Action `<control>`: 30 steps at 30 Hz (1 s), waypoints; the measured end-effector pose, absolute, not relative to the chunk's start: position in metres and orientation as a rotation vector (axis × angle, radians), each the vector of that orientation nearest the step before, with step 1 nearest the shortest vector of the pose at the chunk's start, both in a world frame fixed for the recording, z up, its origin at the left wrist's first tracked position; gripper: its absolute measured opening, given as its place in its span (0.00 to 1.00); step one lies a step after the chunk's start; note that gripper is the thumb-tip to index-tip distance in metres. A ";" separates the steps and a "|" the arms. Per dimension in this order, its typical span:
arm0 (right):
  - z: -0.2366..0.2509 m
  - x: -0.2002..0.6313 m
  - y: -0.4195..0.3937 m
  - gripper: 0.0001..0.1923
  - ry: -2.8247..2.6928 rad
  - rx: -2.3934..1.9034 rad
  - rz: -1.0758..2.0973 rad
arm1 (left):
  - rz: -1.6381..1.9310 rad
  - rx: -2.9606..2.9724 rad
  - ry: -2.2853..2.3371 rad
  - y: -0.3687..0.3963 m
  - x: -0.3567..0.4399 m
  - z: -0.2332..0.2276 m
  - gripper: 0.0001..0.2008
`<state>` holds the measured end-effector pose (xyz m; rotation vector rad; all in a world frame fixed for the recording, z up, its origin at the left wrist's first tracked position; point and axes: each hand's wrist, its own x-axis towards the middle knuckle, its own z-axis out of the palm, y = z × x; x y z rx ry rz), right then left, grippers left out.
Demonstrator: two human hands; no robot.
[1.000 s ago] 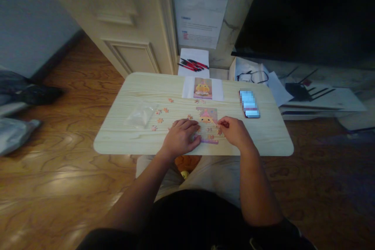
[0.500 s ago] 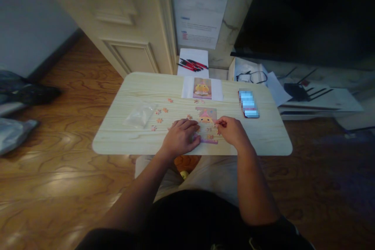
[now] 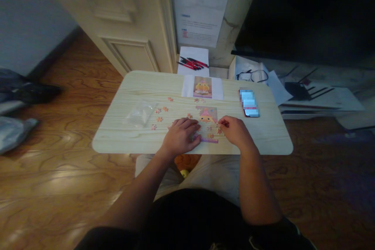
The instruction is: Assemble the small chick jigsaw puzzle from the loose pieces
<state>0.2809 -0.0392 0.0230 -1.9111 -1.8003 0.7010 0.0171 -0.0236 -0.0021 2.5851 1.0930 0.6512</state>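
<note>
So, tiny change over the last half second: my right hand [image 3: 236, 131] has backed off a touch from the side of the jigsaw [image 3: 208, 114], fingertips now just beside its right edge instead of right up against it. Left hand [image 3: 181, 134] hasn't budged. For the puzzle I'd say that means no real progress in that moment: the pink-hatted top section and the purple strip [image 3: 209, 140] along the bottom are there, but the middle is still gappy, with pieces [image 3: 210, 135] sitting loosely in it.

Right grip is a pinch, thumb and finger close together, but honestly can't tell if there's a piece between them. One loose piece [image 3: 219, 131] lies just under those fingers. Left grip is relaxed and palm down, fingers stretched out, covering the jigsaw's lower left, so my own hand is the main thing in the way.

Rest of the worktop [image 3: 117, 140]: scattered pieces [image 3: 159, 119] off to the left near a clear plastic bag [image 3: 141, 114], the printed picture [image 3: 202, 87] past the puzzle at the far edge, phone [image 3: 249, 103] lit up on the right, well clear of my fingers. Red and black pens [image 3: 191, 63] sit beyond the far edge.
</note>
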 end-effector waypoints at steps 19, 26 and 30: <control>0.025 0.289 -0.045 0.04 -1.985 -1.949 0.665 | 0.634 2.585 1.117 -0.024 0.020 0.002 0.20; 0.036 0.275 -0.038 0.04 -1.948 -1.775 0.723 | 0.565 2.621 1.067 -0.016 0.041 0.012 0.30; 0.036 0.271 -0.034 0.05 -1.963 -1.728 0.769 | 0.515 2.646 1.079 -0.010 0.045 0.012 0.29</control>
